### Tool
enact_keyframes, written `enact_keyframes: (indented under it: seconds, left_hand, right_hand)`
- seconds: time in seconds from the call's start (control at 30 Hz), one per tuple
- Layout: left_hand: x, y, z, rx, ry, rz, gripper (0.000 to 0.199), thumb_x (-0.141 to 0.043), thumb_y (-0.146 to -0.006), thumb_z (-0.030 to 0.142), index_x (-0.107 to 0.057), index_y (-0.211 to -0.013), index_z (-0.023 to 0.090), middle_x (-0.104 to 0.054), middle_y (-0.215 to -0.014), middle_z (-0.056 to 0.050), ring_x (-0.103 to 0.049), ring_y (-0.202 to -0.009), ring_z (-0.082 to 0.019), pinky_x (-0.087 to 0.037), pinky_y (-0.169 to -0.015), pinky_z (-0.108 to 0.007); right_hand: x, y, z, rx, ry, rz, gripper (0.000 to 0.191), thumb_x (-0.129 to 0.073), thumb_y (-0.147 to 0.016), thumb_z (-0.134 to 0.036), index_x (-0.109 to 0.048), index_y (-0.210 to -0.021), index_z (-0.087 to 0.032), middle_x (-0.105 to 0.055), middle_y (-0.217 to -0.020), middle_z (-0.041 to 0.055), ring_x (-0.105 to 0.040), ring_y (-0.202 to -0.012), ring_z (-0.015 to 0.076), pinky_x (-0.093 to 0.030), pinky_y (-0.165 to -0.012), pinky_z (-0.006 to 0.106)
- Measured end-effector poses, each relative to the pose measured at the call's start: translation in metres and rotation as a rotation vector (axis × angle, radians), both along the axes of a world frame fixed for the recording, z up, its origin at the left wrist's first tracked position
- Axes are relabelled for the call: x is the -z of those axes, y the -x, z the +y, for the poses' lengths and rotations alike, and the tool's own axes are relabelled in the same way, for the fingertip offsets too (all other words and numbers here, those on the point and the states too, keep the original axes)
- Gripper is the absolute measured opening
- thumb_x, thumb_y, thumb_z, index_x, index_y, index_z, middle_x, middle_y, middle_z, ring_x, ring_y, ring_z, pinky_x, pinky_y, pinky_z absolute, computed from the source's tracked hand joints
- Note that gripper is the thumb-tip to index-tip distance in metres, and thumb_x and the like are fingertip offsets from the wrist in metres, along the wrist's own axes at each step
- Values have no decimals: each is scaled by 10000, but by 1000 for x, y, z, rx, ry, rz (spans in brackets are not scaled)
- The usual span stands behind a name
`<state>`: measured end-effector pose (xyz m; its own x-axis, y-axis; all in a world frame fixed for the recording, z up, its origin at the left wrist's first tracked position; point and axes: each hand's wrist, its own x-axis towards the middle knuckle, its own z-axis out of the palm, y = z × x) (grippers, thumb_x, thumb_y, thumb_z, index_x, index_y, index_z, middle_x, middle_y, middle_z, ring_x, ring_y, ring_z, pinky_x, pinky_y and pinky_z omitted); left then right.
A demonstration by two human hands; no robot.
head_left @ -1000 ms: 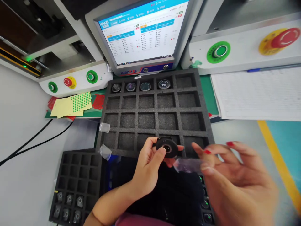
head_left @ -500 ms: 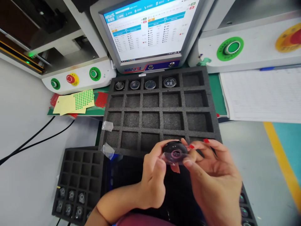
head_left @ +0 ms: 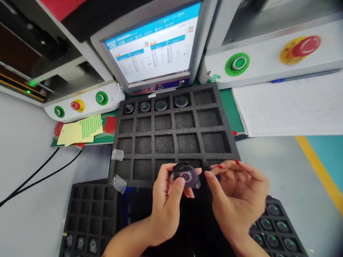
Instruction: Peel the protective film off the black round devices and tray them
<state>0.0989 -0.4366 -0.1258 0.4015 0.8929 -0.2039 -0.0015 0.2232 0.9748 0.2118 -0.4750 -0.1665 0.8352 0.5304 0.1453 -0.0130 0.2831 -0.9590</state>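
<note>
A round black watch body (head_left: 189, 167) sits in my left hand (head_left: 168, 203), its back with the round sensor turned up. Clear film (head_left: 195, 181) covers part of that back and sticks out past the lower right edge. My left thumb presses on the film near the sensor, with the fingers around the body. To the right, apart from the watch body, is my right hand (head_left: 237, 194), its thumb and fingers spread and nothing visible between them. Both hands are over the near edge of a black foam tray (head_left: 173, 134); several round watches (head_left: 161, 105) lie in its far row.
Behind the tray stands a monitor (head_left: 158, 46). Machine panels carry a green button (head_left: 238, 63) and a red stop knob (head_left: 307, 46). Papers (head_left: 289, 107) lie right. Lower foam trays with watch bodies stand left (head_left: 89, 205) and right (head_left: 278, 235). Yellow sticker sheets (head_left: 72, 134) lie left.
My right hand has let go of the film and moved off the watch body. The film now lies flatter over the back, under my left thumb. The camera view has shifted.
</note>
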Motion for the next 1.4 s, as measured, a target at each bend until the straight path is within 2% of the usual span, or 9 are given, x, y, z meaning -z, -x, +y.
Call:
enact_keyframes:
  seconds: [0.13,0.2,0.33,0.53,0.83,0.97,1.13,1.27,1.4]
  left_hand:
    - [-20,-11,45,178,-362,290,101,-469,-1003,301,-491,-1044,212,-750,-1083,-100,-712,-864,-172,-535,-778,-301]
    - [-21,-39,81,240,-684,458,83,-502,-981,278,-529,-993,200,-749,-1026,-98,-707,-885,-203,-525,-778,-323]
    - [-3,-114,154,406,-1273,901,144,-533,-946,156,-637,-1046,158,-738,-1122,-107,-635,-1145,-253,-352,-1106,-459]
    - [23,-155,194,546,-1331,1072,200,-518,-937,109,-715,-972,105,-759,-997,-144,-691,-963,-265,-476,-891,-405]
    - [5,-151,198,802,-1255,1111,203,-586,-920,206,-747,-1008,120,-750,-1039,-138,-683,-1019,-281,-509,-901,-399]
    - [-10,-119,174,816,-1256,1026,297,-630,-897,197,-680,-1183,131,-646,-1316,-136,-584,-1240,-281,-446,-1071,-435]
    - [-29,-24,131,758,-1174,725,258,-550,-941,225,-687,-1158,207,-695,-1242,-91,-648,-1160,-236,-520,-1014,-416]
    - [-32,61,114,488,-1077,695,241,-587,-917,243,-721,-1113,287,-754,-1110,-34,-721,-991,-210,-568,-924,-336]
    - [-32,130,99,130,-916,815,193,-628,-877,265,-756,-1021,279,-782,-991,-20,-740,-898,-209,-573,-855,-295]
  right_hand:
    - [2,-14,-9,97,-48,-85,404,-725,-749,-19,-572,-1071,-210,-631,-877,-4,-628,-740,122,-526,-761,270]
    - [-3,-19,-13,134,-86,-180,381,-721,-742,-6,-582,-1037,-205,-631,-798,-14,-634,-721,148,-543,-785,329]
    - [-18,-24,-15,145,-150,-203,338,-732,-740,-10,-603,-983,-206,-644,-732,-25,-642,-632,165,-562,-738,383]
    - [-20,-45,-28,136,-72,-27,307,-782,-729,-78,-609,-950,-203,-710,-734,-3,-686,-669,165,-586,-708,299]
    - [-12,-58,-23,5,-26,369,287,-828,-722,-206,-588,-880,-207,-695,-700,-7,-654,-637,116,-530,-614,199]
    - [-12,-56,-23,-82,-76,446,295,-829,-732,-214,-577,-887,-211,-656,-675,-16,-621,-647,113,-505,-612,196]
    - [-19,-55,-18,-382,-157,607,312,-813,-762,-289,-541,-897,-218,-497,-597,-58,-409,-473,85,-402,-455,194]
    - [-27,-50,-9,-571,-203,682,316,-797,-774,-371,-533,-881,-234,-260,-576,-108,-118,-407,58,-216,-360,204]
    - [-24,-44,-15,-571,-33,442,325,-754,-801,-486,-571,-887,-231,-262,-574,-93,-145,-381,72,-201,-317,230]
